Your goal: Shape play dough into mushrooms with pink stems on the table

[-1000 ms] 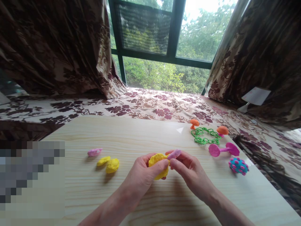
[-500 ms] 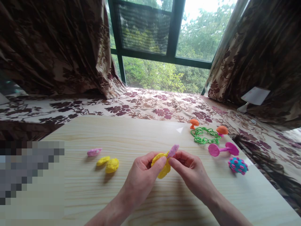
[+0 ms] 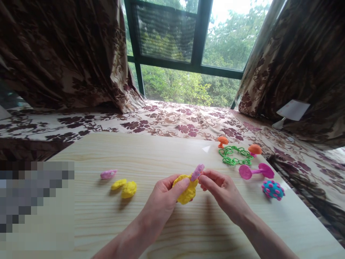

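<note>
My left hand [image 3: 164, 196] is closed on a flat, rough-edged yellow clay disc [image 3: 185, 194], thumb on top and fingers under it. A small speckled pink clay piece [image 3: 198, 172] sticks up from the disc's upper right edge. Just right of that piece is my right hand [image 3: 219, 187]. Its fingers are curled with thumb and forefinger close together, and nothing shows in them; whether a fingertip touches the pink piece is hard to tell. On the table to the left lie another pink clay piece [image 3: 108, 174], a small yellow clay piece [image 3: 118, 184] and a rounder yellow lump [image 3: 129, 189].
At the table's right side are a ring of green clay links [image 3: 234, 162], two orange-capped clay mushrooms [image 3: 222, 140], a magenta dumbbell shape [image 3: 256, 172] and a blue lump with pink dots [image 3: 272, 190]. Behind the wooden table [image 3: 129, 151] runs a flower-patterned cloth ledge [image 3: 185, 118] with a lamp [image 3: 292, 109].
My right hand has drawn slightly right, off the yellow disc. More of the disc shows in my left hand, and the pink piece stays on its edge.
</note>
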The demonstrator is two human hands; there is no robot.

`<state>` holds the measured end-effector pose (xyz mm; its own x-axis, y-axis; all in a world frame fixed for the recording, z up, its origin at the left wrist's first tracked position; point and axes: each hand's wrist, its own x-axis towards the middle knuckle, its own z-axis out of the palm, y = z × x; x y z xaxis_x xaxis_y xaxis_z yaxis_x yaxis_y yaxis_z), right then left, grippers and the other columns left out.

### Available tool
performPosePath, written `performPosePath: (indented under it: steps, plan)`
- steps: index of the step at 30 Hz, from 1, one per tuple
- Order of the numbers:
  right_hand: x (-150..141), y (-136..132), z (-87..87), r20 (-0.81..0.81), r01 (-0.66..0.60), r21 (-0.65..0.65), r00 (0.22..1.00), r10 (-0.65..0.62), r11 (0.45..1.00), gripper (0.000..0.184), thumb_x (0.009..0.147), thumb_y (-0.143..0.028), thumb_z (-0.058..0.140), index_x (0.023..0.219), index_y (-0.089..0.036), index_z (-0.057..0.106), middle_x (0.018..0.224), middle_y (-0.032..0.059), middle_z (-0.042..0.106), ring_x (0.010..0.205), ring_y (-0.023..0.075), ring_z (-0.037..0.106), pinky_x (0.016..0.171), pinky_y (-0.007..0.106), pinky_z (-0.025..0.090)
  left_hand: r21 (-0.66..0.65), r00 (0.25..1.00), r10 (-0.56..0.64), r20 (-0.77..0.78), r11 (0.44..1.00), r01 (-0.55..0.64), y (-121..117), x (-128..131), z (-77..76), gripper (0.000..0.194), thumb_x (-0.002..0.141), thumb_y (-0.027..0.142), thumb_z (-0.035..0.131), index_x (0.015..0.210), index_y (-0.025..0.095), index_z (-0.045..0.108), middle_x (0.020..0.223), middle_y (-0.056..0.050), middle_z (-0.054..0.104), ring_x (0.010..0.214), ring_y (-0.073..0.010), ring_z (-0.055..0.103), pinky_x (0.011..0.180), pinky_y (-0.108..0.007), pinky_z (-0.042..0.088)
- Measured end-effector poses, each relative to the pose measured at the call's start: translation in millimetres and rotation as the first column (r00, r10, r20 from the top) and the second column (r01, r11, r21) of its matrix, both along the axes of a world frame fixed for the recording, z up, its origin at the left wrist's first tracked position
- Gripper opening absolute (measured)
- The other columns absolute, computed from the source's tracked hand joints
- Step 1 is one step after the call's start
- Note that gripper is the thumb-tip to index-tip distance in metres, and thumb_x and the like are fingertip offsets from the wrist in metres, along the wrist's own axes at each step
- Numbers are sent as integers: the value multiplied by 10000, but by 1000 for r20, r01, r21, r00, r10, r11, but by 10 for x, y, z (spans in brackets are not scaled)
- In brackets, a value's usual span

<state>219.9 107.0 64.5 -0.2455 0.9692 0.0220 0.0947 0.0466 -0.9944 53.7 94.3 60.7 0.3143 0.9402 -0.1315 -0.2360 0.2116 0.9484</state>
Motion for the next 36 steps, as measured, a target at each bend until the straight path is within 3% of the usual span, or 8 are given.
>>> performPosePath:
  steps: [4,7,13,19,21,26,31,36]
  plan:
    - [-31,-6,-52,-136,-50,-43,990,43,998,196,778,-345,618,818,-153,611,736,8,585,699,136,532,641,247,421,-9,1000,-13,7,1000,13,3,2,-1,275,832,357,489,932,173,667,770,-40,586,774,-171,514,742,-308,395]
    - [-81,-29,-70,-198,-19,-31,980,12,999,179,786,-312,617,717,-150,586,666,-17,553,634,99,491,595,208,401,-11,999,-39,19,999,39,2,-8,2,262,833,347,494,934,178,667,765,-32,589,750,-160,516,731,-297,391]
    - [-127,-61,-30,-202,55,32,978,-48,998,239,811,-291,592,633,-147,526,611,-40,490,592,74,433,566,185,368,-42,995,-48,86,998,52,-11,-20,25,250,836,314,496,939,165,667,787,-39,598,756,-150,499,731,-293,413]
    - [-47,-45,62,-97,-121,19,988,122,993,130,842,-283,552,881,-174,609,816,5,578,764,122,518,715,237,423,-150,960,-95,263,979,138,-5,-31,63,247,839,283,473,865,119,656,754,-47,564,701,-143,493,723,-333,445]
    - [-65,-53,64,-154,-167,24,974,168,986,100,814,-244,589,890,-182,609,841,10,575,769,135,534,723,264,445,-180,955,-98,280,972,152,-4,-35,57,251,838,274,470,853,99,650,743,-49,548,692,-139,483,710,-330,445]
    - [-163,-88,31,-387,-220,-21,901,195,975,79,826,-221,565,862,-165,607,706,14,569,614,136,550,550,278,478,-221,945,-110,309,958,184,-10,-39,30,250,842,258,455,848,86,636,724,-46,523,695,-136,466,689,-323,440]
    - [-222,-122,-3,-465,-165,-33,876,131,986,105,826,-229,561,763,-149,582,705,35,598,569,147,564,480,280,472,-219,937,-118,329,955,198,-21,-39,11,257,851,264,441,847,88,627,697,-38,506,687,-135,463,682,-319,438]
    - [-215,-104,-47,-389,-57,-32,920,40,998,127,832,-264,562,775,-155,594,679,5,574,557,110,526,499,242,453,-204,938,-125,322,959,198,-23,-27,26,247,853,271,443,869,102,622,750,-44,523,704,-138,485,705,-334,449]
